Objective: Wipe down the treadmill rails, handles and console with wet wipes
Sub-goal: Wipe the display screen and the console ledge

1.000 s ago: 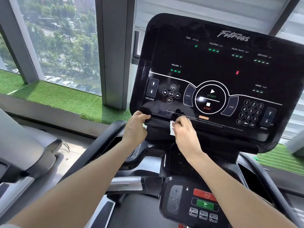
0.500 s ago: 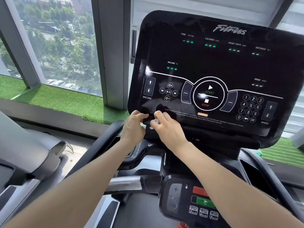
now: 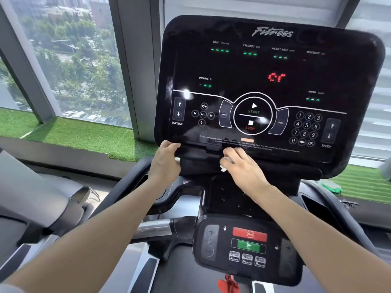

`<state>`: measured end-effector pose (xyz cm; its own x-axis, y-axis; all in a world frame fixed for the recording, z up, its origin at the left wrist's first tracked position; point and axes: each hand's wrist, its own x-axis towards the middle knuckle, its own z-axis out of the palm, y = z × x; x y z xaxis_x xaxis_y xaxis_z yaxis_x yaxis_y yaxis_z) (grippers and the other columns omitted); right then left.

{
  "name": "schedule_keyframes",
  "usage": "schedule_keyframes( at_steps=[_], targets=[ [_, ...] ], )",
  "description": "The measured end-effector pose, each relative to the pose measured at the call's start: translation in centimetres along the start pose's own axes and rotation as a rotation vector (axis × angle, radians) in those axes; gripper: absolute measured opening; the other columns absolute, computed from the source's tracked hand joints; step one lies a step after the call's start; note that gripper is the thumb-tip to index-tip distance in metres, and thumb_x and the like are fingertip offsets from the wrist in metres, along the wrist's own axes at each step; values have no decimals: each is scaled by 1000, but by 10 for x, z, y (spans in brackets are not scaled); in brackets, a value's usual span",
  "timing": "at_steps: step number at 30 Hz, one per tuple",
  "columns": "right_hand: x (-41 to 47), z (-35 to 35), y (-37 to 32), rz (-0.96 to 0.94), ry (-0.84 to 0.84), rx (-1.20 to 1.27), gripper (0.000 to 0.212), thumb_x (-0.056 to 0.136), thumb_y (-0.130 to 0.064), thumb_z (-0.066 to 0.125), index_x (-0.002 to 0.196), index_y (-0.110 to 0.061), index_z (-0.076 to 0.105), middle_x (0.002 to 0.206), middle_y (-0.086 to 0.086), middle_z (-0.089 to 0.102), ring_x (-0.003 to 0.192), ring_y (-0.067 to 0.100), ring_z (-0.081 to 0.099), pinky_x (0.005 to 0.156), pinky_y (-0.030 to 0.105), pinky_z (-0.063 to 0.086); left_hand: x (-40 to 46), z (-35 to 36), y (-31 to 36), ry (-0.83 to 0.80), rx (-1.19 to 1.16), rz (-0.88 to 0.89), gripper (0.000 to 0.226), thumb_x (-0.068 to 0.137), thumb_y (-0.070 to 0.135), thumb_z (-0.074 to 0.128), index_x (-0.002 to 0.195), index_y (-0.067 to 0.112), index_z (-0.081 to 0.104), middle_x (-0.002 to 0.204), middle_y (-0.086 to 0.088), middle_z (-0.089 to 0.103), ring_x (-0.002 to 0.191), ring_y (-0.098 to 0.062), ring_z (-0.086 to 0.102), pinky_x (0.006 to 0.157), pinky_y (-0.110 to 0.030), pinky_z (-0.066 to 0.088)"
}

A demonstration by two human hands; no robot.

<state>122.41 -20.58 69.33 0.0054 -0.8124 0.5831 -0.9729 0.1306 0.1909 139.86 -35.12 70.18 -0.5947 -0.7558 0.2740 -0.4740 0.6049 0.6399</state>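
1. a person stands on a treadmill and looks down at two bare arms that reach forward.
2. the big black console (image 3: 268,87) stands up in front, with little green lights, red marks in the middle, and a round start and stop button.
3. the left hand (image 3: 165,159) grabs the bottom left edge of the console. its fingers curl around that edge and the thumb lies along the top of it.
4. the right hand (image 3: 241,166) lies flat on the bottom lip of the console, just right of the left hand. its fingers are bent a little and press down.
5. the white wet wipe (image 3: 223,164) is squashed under the right hand. only a small white bit peeks out on the left side of the palm, touching the black ledge under the screen.
6. the two hands are near each other but do not touch.
7. lower down sits a small control panel (image 3: 249,248) with a red stop button, a green go button and little speed keys.
8. a shiny grey handle bar (image 3: 154,228) sticks out to the left of that small panel.
9. a red clip (image 3: 229,283) hangs under the small panel at the bottom.
10. to the left is a big window (image 3: 69,60) with trees and parked cars far below.
11. a strip of green fake grass (image 3: 84,136) lies along the window sill.
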Motion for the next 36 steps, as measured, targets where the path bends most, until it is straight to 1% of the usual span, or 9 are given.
schedule_keyframes(
  at_steps=[3, 7, 10, 13, 16, 19, 24, 33, 36],
  targets=[
    [-15, -3, 12, 4, 19, -6, 33, 73, -6, 32, 74, -7, 65, 102, 5, 54, 88, 21, 41, 56, 29, 52, -7, 6, 9, 32, 126, 43, 61, 83, -6, 54, 141, 8, 41, 131, -4, 40, 119, -21, 41, 94, -29, 39],
    [-37, -9, 33, 21, 29, -47, 35, 73, -6, 31, 76, -5, 66, 107, 1, 41, 93, 21, 41, 54, 29, 53, -15, 20, 33, 35, 184, 209, 57, 80, -7, 55, 135, 8, 49, 125, -2, 44, 116, -18, 42, 88, -23, 41],
    [-51, -16, 46, 22, 30, -86, 35, 74, -6, 32, 77, -6, 67, 107, 3, 42, 93, 22, 41, 55, 28, 53, -18, 32, 54, -12, 183, 312, 54, 79, -8, 53, 130, 9, 54, 122, 1, 47, 114, -17, 44, 85, -29, 50],
    [-64, -21, 57, 35, 18, -113, 36, 71, -5, 31, 74, -7, 67, 102, 4, 52, 91, 22, 42, 49, 25, 48, -20, 45, 74, -72, 226, 376, 52, 80, -6, 52, 130, 10, 55, 121, 2, 48, 114, -16, 44, 83, -34, 51],
    [-79, -22, 70, 55, -1, -119, 32, 71, -5, 33, 73, -8, 65, 103, 2, 47, 89, 22, 42, 47, 24, 46, -25, 57, 93, -120, 266, 395, 50, 82, -2, 53, 130, 12, 54, 123, 3, 47, 116, -15, 43, 81, -34, 51],
    [-91, -23, 85, 58, 10, -97, 28, 76, -5, 35, 74, -8, 63, 103, 1, 42, 88, 21, 41, 48, 29, 51, -27, 68, 110, -152, 317, 409, 49, 84, 2, 54, 132, 16, 53, 126, 6, 45, 117, -13, 42, 80, -29, 51],
    [-106, -35, 103, 46, 48, -74, 27, 76, -4, 35, 75, -8, 62, 100, 4, 51, 86, 22, 44, 56, 32, 53, -32, 88, 138, -191, 374, 449, 50, 87, 6, 54, 135, 19, 49, 128, 9, 41, 117, -10, 41, 76, -19, 39],
    [-138, -49, 138, 84, 34, -92, 28, 76, -7, 36, 78, -7, 63, 106, 2, 40, 93, 23, 41, 63, 31, 55, -39, 122, 179, -212, 357, 503, 50, 87, 7, 53, 135, 20, 47, 128, 9, 41, 118, -10, 40, 85, -21, 40],
    [-148, -54, 146, 132, 9, -78, 28, 74, -4, 35, 78, -6, 62, 105, 3, 42, 93, 23, 40, 57, 33, 55, -43, 130, 188, -217, 350, 504, 50, 87, 7, 53, 135, 20, 48, 128, 9, 42, 119, -10, 40, 86, -22, 40]
  ],
)
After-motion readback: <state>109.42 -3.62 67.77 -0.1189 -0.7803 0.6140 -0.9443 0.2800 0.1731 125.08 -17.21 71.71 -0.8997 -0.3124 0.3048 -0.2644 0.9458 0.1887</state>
